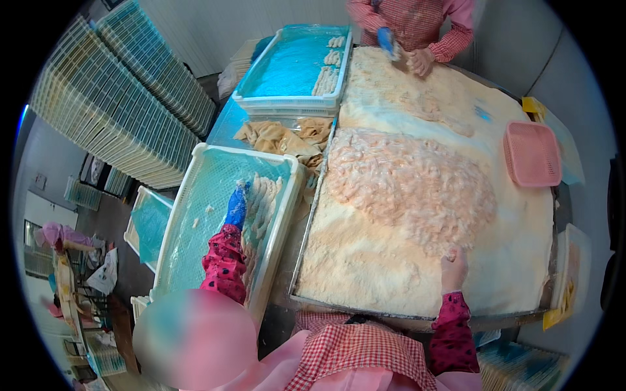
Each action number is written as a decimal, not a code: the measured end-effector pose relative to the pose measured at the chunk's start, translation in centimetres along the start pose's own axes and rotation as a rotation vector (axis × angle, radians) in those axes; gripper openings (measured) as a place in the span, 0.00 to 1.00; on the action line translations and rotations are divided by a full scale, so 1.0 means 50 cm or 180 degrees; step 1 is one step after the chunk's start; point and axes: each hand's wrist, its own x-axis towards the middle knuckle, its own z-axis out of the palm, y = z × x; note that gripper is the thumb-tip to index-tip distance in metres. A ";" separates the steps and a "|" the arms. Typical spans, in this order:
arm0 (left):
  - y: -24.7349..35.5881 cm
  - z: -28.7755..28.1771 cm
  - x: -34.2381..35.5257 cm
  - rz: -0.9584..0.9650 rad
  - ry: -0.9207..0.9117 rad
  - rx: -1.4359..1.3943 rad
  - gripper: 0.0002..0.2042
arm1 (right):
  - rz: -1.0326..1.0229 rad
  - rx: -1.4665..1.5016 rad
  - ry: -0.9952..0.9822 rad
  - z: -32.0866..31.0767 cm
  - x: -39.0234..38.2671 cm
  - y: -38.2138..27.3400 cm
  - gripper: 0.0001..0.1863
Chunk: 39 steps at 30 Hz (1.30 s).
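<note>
Your left grip [237,207] is over the near tray [186,238], hold unclear; right of it, your right grip [454,268] is curled, contents hidden. Strips [266,192] line the tray's right side; the pale pile [417,189] to its right remains

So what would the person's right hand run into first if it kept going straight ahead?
The right hand would likely meet the near edge of the pale pink heap; I can't tell whether they already touch.
</note>
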 end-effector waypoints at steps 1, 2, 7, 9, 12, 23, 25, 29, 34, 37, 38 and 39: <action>0.026 0.024 -0.027 -0.0312 -0.0095 -0.0521 0.27 | 0.0135 0.0071 -0.0031 0.002 0.000 0.005 0.11; 0.022 0.026 -0.016 -0.0150 -0.0334 -0.0281 0.28 | 0.0160 0.0361 0.0027 0.005 0.005 0.034 0.10; 0.008 -0.008 0.013 0.0244 -0.0825 0.0373 0.27 | 0.0982 0.2528 0.0071 -0.061 0.036 0.067 0.08; -0.038 -0.088 0.019 0.0312 -0.0777 0.0523 0.25 | 0.0248 0.2091 0.0282 -0.121 0.015 -0.076 0.07; -0.063 -0.089 -0.120 0.0815 -0.0528 0.0391 0.23 | -0.1264 0.0838 -0.0569 -0.107 -0.037 -0.165 0.07; -0.122 0.446 -0.462 0.2774 -0.2339 0.3097 0.30 | -0.1950 -0.0148 -0.1382 -0.025 -0.142 -0.106 0.13; -0.155 0.499 -0.493 0.3025 -0.2843 0.2929 0.29 | -0.1461 0.0216 -0.1646 -0.030 -0.125 -0.049 0.09; -0.185 0.492 -0.512 0.3405 -0.2928 0.3024 0.26 | -0.0280 0.0847 -0.0146 -0.131 -0.035 0.098 0.10; -0.146 0.510 -0.471 0.3445 -0.2132 0.3417 0.18 | -0.1272 -0.0363 0.0058 -0.105 -0.074 0.042 0.11; -0.136 0.513 -0.436 0.2472 -0.1961 0.4601 0.16 | -0.1933 -0.0101 -0.1373 -0.112 -0.122 -0.023 0.12; -0.130 0.497 -0.428 0.2291 -0.1956 0.3673 0.15 | -0.1593 0.0322 -0.1184 -0.109 -0.117 -0.009 0.11; -0.122 0.477 -0.418 0.2098 -0.1919 0.2749 0.15 | -0.1248 0.0741 -0.0999 -0.106 -0.107 0.024 0.10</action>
